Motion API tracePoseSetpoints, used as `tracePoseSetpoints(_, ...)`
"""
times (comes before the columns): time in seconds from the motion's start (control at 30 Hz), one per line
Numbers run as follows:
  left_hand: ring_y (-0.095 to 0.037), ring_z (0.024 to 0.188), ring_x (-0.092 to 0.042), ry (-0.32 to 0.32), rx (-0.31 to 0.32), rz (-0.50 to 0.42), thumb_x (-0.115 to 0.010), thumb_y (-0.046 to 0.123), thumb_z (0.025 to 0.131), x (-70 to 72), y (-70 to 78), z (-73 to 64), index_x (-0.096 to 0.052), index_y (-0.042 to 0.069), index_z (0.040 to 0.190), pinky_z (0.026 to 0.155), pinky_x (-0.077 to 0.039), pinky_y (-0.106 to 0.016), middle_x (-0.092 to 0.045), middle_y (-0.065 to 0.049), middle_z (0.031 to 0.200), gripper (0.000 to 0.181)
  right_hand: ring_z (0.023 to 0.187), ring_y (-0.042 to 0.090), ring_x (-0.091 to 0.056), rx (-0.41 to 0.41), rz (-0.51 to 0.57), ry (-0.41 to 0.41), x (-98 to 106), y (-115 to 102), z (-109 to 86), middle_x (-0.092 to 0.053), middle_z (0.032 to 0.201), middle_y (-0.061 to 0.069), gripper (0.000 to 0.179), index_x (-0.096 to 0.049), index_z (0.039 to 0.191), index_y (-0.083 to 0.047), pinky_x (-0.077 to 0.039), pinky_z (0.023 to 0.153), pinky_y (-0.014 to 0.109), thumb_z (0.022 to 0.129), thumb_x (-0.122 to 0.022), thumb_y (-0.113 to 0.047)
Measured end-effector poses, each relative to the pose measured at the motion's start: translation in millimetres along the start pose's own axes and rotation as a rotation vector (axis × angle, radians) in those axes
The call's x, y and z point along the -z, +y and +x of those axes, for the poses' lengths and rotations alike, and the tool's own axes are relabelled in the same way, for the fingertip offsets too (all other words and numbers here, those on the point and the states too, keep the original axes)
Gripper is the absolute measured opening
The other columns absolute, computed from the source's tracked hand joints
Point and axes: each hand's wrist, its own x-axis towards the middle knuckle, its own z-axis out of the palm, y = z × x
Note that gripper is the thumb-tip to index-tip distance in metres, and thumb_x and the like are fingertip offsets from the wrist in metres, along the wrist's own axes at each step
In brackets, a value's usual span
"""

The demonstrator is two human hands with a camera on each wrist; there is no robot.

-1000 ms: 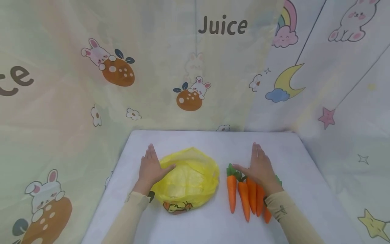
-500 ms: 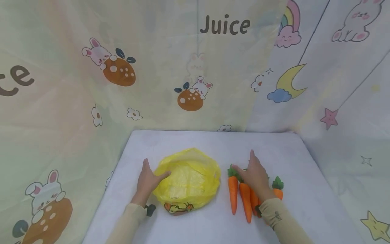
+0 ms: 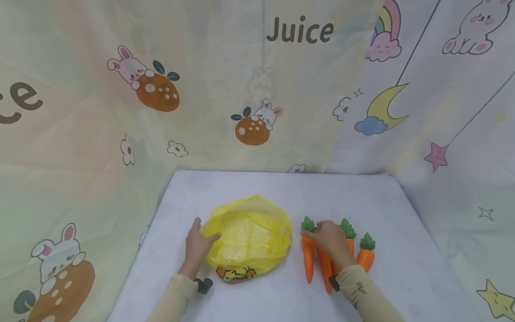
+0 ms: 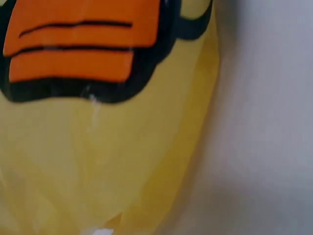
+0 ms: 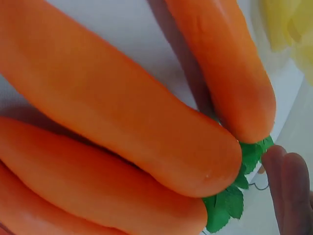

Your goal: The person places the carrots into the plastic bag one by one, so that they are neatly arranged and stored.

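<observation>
In the head view, a yellow plastic bag (image 3: pixel 249 237) lies with its mouth spread wide, a printed picture along its near side. My left hand (image 3: pixel 197 246) is at the bag's left edge, fingers extended upward and thumb reaching over the rim. The left wrist view is filled by the bag's orange-and-black print (image 4: pixel 83 44). To the right lie several orange carrots with green leafy tops. My right hand (image 3: pixel 331 239) is over them, its thumb by the top of the leftmost carrot (image 3: pixel 308 259). In the right wrist view, its fingertips (image 5: pixel 295 171) are right beside the green leaves (image 5: pixel 252 156).
A white table (image 3: pixel 257 299) carries the bag and carrots. The rightmost carrot (image 3: pixel 365 259) lies slightly apart from the others. A cloth backdrop (image 3: pixel 209 89) printed with rabbits and stars rises behind the table and at both sides.
Both hands have come down and nearer to the person. The left moved in to the bag's edge; the right lowered onto the carrot tops, its fingers bending downward. Bag and carrots stay put.
</observation>
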Motion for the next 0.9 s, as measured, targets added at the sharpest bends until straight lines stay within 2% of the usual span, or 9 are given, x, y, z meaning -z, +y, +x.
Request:
tracePoseSetpoints(0.13,-0.042,0.149,-0.02,0.021,0.031,-0.045,-0.073,0.01,0.09,-4.0,-1.1,-1.0,-0.02,0.002,0.16,0.12,-0.021,-0.055,-0.023,-0.022,0.164,0.088,0.069,0.023,-0.054,-0.005,-0.037,-0.027,-8,0,0.9,-0.06,0.077,0.006,0.053,-0.069,0.091,0.001,-0.048,0.061,0.034,0.079,-0.081,-0.049)
tracePoseSetpoints(0.3,-0.04,0.15,-0.022,0.045,0.067,-0.1,-0.066,0.0,0.091,-7.0,-2.8,-3.4,-0.028,0.005,0.159,0.119,-0.024,-0.054,-0.029,-0.017,0.163,0.078,0.059,0.02,-0.048,0.031,-0.098,-0.013,-23,3,1.7,-0.05,0.068,0.003,0.041,-0.061,0.077,-0.006,-0.039,0.051,0.029,0.076,-0.083,-0.041)
tracePoseSetpoints(0.4,-0.038,0.149,-0.024,0.058,0.071,-0.135,-0.063,-0.003,0.091,-7.6,-4.0,-4.8,-0.032,0.006,0.158,0.119,-0.025,-0.054,-0.032,-0.015,0.162,0.074,0.057,0.02,-0.046,0.052,-0.089,-0.003,-31,3,0.5,-0.048,0.066,0.003,0.034,-0.057,0.074,-0.009,-0.037,0.05,0.028,0.075,-0.081,-0.032)
tracePoseSetpoints(0.53,-0.035,0.149,-0.026,0.07,0.082,-0.186,-0.059,-0.004,0.092,-8.6,-4.7,-5.6,-0.037,0.007,0.156,0.119,-0.027,-0.051,-0.034,-0.012,0.161,0.068,0.059,0.023,-0.049,0.044,-0.038,-0.025,-38,2,-1.8,-0.052,0.067,0.005,0.029,-0.057,0.077,-0.008,-0.041,0.051,0.03,0.074,-0.081,-0.024)
tracePoseSetpoints(0.67,-0.034,0.149,-0.028,0.076,0.102,-0.234,-0.054,-0.004,0.095,-9.2,-5.6,-5.8,-0.04,0.008,0.155,0.118,-0.031,-0.05,-0.034,-0.011,0.162,0.063,0.063,0.024,-0.052,0.018,-0.024,-0.064,-39,1,0.0,-0.056,0.071,0.007,0.029,-0.059,0.081,-0.006,-0.044,0.054,0.031,0.074,-0.081,-0.024)
tracePoseSetpoints(0.73,-0.035,0.148,-0.029,0.076,0.107,-0.251,-0.051,-0.005,0.096,-9.2,-5.6,-6.1,-0.039,0.008,0.155,0.117,-0.032,-0.05,-0.034,-0.011,0.162,0.062,0.068,0.024,-0.054,0.003,-0.003,-0.079,-37,1,2.6,-0.06,0.077,0.006,0.031,-0.064,0.088,-0.003,-0.047,0.058,0.032,0.074,-0.081,-0.025)
tracePoseSetpoints(0.9,-0.033,0.148,-0.031,0.068,0.114,-0.284,-0.05,0.0,0.098,-8.5,-4.5,-6.0,-0.036,0.008,0.157,0.117,-0.033,-0.048,-0.034,-0.011,0.162,0.06,0.079,0.024,-0.063,-0.034,0.181,-0.154,-22,-5,10.5,-0.068,0.101,0.01,0.052,-0.067,0.117,0.005,-0.057,0.07,0.036,0.078,-0.081,-0.027)
